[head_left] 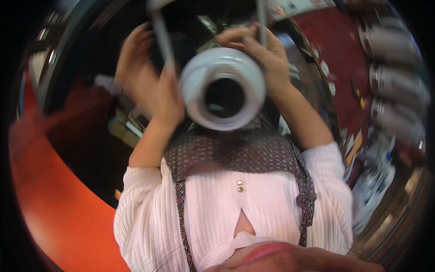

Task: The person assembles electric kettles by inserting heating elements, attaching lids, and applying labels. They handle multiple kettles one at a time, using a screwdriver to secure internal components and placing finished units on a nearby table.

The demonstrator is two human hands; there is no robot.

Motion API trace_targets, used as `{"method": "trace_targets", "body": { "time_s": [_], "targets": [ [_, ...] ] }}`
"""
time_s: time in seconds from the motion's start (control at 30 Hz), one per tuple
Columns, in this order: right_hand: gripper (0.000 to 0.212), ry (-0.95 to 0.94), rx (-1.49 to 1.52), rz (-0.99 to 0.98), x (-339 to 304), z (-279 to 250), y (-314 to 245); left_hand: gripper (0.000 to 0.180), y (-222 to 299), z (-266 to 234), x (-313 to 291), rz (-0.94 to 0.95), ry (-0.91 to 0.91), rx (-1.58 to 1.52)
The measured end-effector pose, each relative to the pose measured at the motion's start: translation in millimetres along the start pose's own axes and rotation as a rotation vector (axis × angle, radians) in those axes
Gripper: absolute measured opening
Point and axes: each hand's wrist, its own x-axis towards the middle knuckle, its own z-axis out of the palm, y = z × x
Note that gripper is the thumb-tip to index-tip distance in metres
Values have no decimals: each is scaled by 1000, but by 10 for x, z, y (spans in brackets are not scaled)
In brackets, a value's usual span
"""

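Observation:
A white, round, jar-like vessel [190,84] faces me with its wide dark mouth, held up in front of my chest. My left hand [145,84] is at its left side, smeared by motion. Its fingers stretch up and stand apart from the thumb, which lies by the vessel's wall. My right hand [267,56] is at the upper right of the vessel, fingers bent in behind the rim; what they close on is hidden. A thin pale bar [162,36] slants down to my left thumb, and another pale bar [261,20] reaches my right fingers.
Several pale cylindrical vessels [389,45] line the right edge, beside a dark red surface [337,54] with a small yellow-and-black tool [360,99]. Clear plastic bags [374,186] lie at lower right. An orange surface [59,195] curves along my left. A cardboard piece [123,132] sits low behind my left arm.

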Motion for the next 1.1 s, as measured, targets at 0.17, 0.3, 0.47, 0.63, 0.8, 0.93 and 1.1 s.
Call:
{"method": "trace_targets", "body": {
  "time_s": [0.17,0.3,0.47,0.63,0.8,0.93,1.1],
  "targets": [
    [36,229,-397,360,38,-48,-49,44,-290,-117,-69,-1014,-252,-965],
    [54,-2,-489,-136,-169,-62,-131,44,-285,89,-80,-811,-244,-899],
    [81,-158,-733,-396,-405,152,-328,45,-163,288,-46,-627,-199,-679],
    [76,-48,-697,-532,-372,165,-218,36,-171,355,-79,-673,75,-799],
    [75,166,-591,-706,-616,117,-178,47,-170,12,-15,-744,227,-992],
    [43,-164,-823,-484,-877,310,-247,40,135,6,322,-407,209,-937],
    [23,524,-471,-572,-1184,-550,-1047,45,557,434,96,17,-520,93]
  ]
}}
